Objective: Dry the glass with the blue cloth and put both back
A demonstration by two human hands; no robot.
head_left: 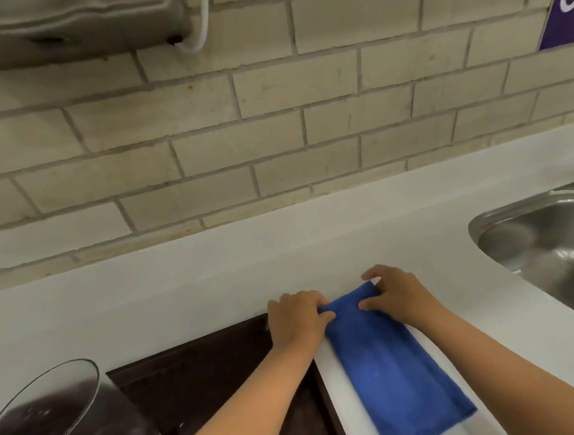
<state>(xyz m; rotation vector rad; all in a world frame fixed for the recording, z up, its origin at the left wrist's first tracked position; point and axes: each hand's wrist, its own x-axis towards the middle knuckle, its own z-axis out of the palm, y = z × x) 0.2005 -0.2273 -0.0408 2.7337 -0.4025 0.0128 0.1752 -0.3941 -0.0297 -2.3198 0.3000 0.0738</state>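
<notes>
The blue cloth (pixel 393 363) lies folded in a long strip on the white counter (pixel 181 294), running from the centre toward the near right. My left hand (pixel 297 319) pinches its far left corner. My right hand (pixel 398 291) presses its far right corner with thumb and fingers. A clear glass (pixel 65 423) stands at the bottom left on the dark surface (pixel 205 378), apart from both hands and tilted by the wide lens.
A steel sink (pixel 549 248) is set into the counter at the right. A tiled wall (pixel 270 115) rises behind, with a grey wall unit (pixel 74 21) at the top left and a purple sign (pixel 567 3) at the top right.
</notes>
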